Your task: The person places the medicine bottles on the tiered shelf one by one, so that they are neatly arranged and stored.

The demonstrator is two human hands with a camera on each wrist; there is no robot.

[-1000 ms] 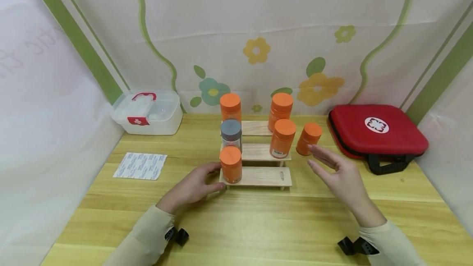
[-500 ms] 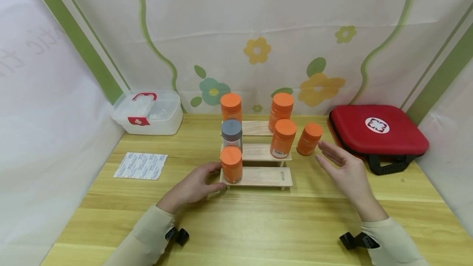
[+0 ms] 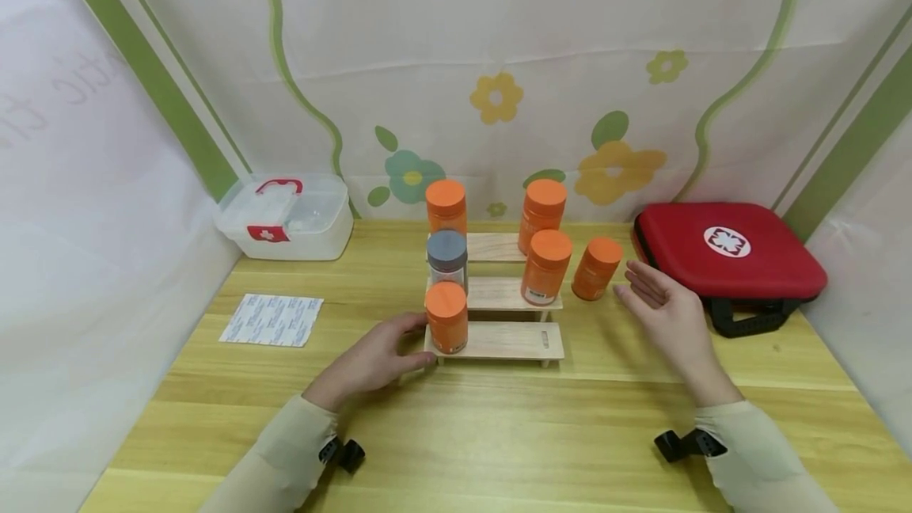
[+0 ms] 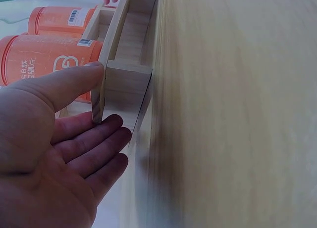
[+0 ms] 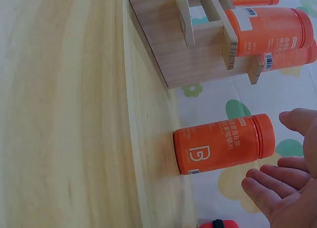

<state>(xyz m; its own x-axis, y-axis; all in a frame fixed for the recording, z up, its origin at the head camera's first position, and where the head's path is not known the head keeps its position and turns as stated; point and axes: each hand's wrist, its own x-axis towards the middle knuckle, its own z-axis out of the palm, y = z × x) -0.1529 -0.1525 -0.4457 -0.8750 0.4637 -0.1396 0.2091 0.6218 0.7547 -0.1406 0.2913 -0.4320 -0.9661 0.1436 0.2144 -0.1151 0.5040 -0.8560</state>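
My left hand (image 3: pixel 374 356) is at the left end of a stepped wooden rack (image 3: pixel 499 340). In the left wrist view its thumb touches the lowest board's corner beside an orange bottle (image 4: pixel 44 60), the other fingers lying fairly straight by the board's end. That orange-capped bottle (image 3: pixel 446 319) stands on the lowest step. Behind it are a grey-capped bottle (image 3: pixel 447 253) and more orange bottles. To the rack's right, another orange bottle (image 3: pixel 597 269) stands upright on the table. My right hand (image 3: pixel 670 323) hovers just right of it, fingers loosely extended, holding nothing and apart from it.
A red first-aid case (image 3: pixel 730 252) with a black handle lies at the back right. At the back left sits a clear plastic first-aid box (image 3: pixel 292 220) with a red handle. A printed white packet (image 3: pixel 272 320) lies on the table (image 3: pixel 499 434) at left.
My right hand has drawn away from the orange bottle on the table, to the right. The bottle stays standing. My left hand keeps its place at the rack.
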